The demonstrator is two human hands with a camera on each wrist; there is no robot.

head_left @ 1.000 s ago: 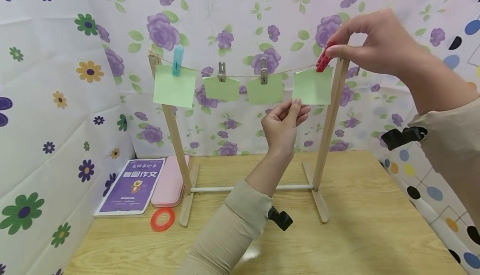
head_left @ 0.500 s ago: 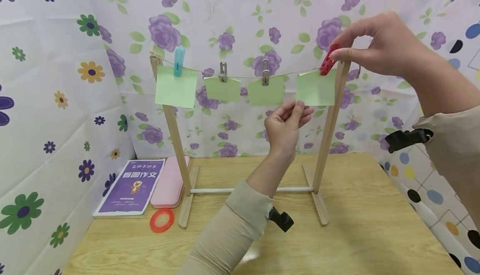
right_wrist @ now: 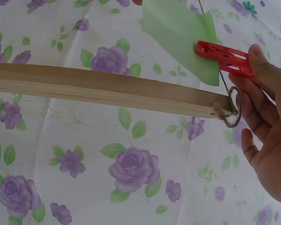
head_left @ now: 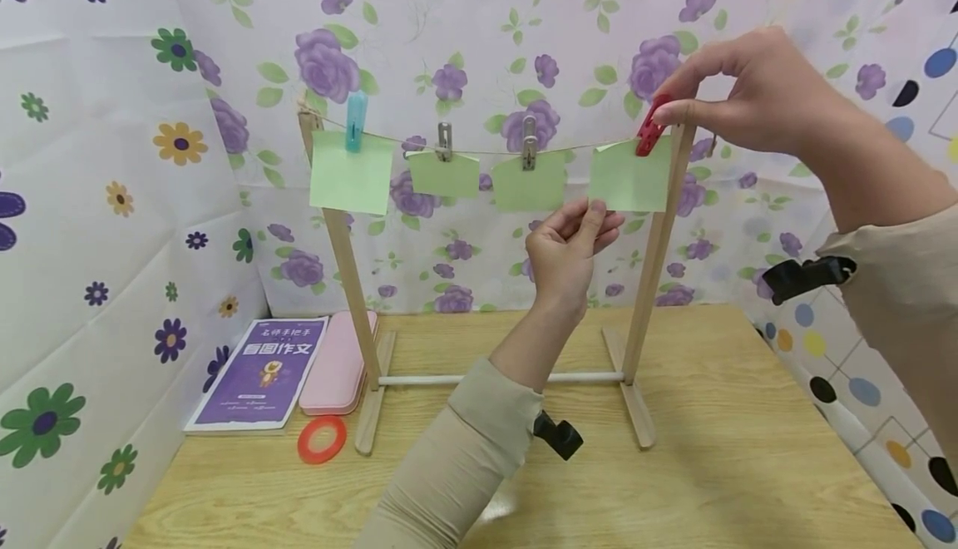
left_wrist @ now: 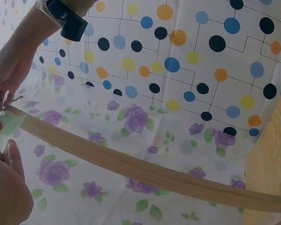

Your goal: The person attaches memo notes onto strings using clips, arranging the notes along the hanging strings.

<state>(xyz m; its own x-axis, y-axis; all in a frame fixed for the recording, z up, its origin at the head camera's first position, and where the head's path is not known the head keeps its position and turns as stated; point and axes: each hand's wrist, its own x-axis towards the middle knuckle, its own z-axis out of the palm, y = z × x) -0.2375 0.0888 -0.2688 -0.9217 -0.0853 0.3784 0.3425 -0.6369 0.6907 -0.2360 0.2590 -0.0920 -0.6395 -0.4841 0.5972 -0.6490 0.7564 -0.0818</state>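
Note:
My right hand [head_left: 763,91] pinches a red clothespin [head_left: 653,126] between thumb and forefinger at the right end of the string. In the right wrist view the red clothespin [right_wrist: 225,58] sits over the top edge of a green paper [right_wrist: 178,35] and the string. That green paper [head_left: 630,179] hangs beside the right post, and my left hand [head_left: 563,254] pinches its lower left corner. Farther left on the string, a blue clothespin [head_left: 356,122] and two metal clips [head_left: 445,142] each hold another green paper [head_left: 350,179].
The wooden stand [head_left: 649,283] has two posts joined by a white rod [head_left: 584,378] low down. At the left on the table [head_left: 711,449] lie a purple book [head_left: 258,374], a pink case [head_left: 340,366] and a red ring [head_left: 322,439]. Patterned cloth surrounds the table.
The red clothespin, the right hand and the paper have shifted very slightly right and down. Both hands keep their grips; the rest stays nearly still.

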